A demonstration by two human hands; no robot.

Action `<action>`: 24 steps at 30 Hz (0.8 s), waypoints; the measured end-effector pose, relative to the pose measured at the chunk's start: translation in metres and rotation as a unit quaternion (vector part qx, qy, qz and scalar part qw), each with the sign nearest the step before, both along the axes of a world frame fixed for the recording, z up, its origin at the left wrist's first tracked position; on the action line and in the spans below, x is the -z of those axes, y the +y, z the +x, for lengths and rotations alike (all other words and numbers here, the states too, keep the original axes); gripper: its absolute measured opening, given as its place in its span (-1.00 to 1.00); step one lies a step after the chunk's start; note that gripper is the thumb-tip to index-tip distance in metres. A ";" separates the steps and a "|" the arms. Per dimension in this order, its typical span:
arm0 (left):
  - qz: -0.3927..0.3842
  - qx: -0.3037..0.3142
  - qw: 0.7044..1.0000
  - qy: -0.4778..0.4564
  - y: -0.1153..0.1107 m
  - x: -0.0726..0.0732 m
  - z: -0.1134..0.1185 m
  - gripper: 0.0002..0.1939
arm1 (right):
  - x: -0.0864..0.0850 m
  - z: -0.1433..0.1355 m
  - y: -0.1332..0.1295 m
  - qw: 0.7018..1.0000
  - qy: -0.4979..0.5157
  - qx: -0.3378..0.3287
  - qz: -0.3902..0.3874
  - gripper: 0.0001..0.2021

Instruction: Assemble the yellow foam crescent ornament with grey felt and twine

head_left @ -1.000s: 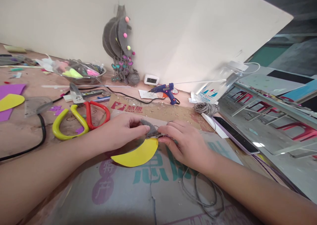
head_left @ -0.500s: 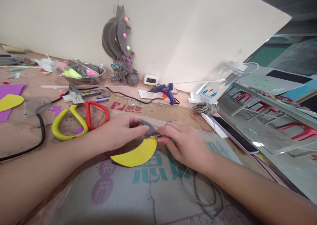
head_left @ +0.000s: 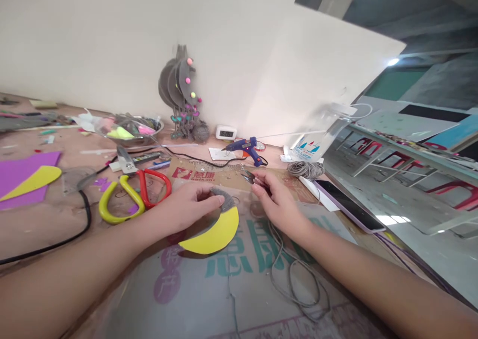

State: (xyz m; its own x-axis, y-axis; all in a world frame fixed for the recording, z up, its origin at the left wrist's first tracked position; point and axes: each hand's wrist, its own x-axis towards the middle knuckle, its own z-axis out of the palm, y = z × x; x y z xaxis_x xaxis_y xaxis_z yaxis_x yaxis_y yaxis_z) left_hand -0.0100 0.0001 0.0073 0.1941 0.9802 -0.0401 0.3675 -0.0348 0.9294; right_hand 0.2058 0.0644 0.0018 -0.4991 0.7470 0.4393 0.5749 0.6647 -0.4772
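Note:
My left hand [head_left: 192, 204] pinches the upper end of a yellow crescent [head_left: 214, 234], where grey cord [head_left: 223, 199] is wrapped around it. The crescent's lower yellow part is bare. To the right, my right hand [head_left: 278, 202] is closed on a small pointed metal tool [head_left: 249, 177], its tips directed up and left. The tool's handle is mostly hidden by the fingers. Loose grey cord [head_left: 295, 279] lies in loops below my right hand on the printed cardboard [head_left: 186, 294].
Left of my hands lie scissors [head_left: 155, 187] with yellow and red handles. Behind stand a blue glue gun [head_left: 244, 147], a small clock [head_left: 226, 132] and a bowl [head_left: 129, 139]. On the right are a cord coil [head_left: 306, 169], phone [head_left: 349, 204] and bottle [head_left: 311, 145].
My right hand has moved off the crescent, to the right and slightly up, and now shows the metal tool. The grey wrapping is now more visible. The camera view has shifted.

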 end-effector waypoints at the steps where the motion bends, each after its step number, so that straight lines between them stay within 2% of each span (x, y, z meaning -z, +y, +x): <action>1: 0.021 0.001 1.000 0.001 0.000 0.000 0.000 -0.73 | 0.001 0.001 0.005 1.000 0.009 0.010 0.000 -0.71; 4: 0.044 0.012 0.999 -0.002 -0.002 -0.002 0.002 -0.75 | -0.003 0.006 0.014 1.000 0.020 0.002 -0.002 -0.62; 9: 0.091 0.028 0.995 0.018 -0.005 -0.003 0.003 -0.76 | -0.034 0.002 0.011 0.997 -0.048 -0.057 0.018 -0.59; 12: 0.110 0.037 0.992 0.044 -0.006 -0.002 0.003 -0.75 | -0.053 -0.026 0.009 0.987 -0.105 -0.106 0.052 -0.65; 15: 0.113 0.036 0.991 0.057 -0.008 -0.002 0.004 -0.73 | -0.063 -0.072 0.008 0.983 -0.081 -0.149 0.064 -0.70; 18: 0.113 0.044 0.991 0.060 -0.009 -0.002 0.005 -0.72 | -0.068 -0.111 0.005 0.983 -0.062 -0.159 0.064 -0.66; 20: 0.109 0.038 0.992 0.053 -0.009 -0.001 0.005 -0.72 | -0.068 -0.122 0.004 0.984 -0.056 -0.156 0.062 -0.66; 22: 0.101 0.030 0.993 0.042 -0.007 -0.001 0.004 -0.71 | -0.064 -0.118 0.006 0.986 -0.050 -0.145 0.060 -0.68; 24: 0.094 0.022 0.995 0.025 -0.006 -0.001 0.004 -0.72 | -0.059 -0.102 0.011 0.990 -0.046 -0.122 0.055 -0.73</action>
State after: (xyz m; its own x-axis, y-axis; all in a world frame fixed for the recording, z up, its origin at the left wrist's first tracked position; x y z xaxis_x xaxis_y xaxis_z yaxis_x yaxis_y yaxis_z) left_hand -0.0057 -0.0057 0.0078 0.2398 0.9617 0.1331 0.4069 -0.2240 0.8856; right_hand 0.1039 0.0759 0.0605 -0.7001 0.5497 0.4558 0.4285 0.8340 -0.3477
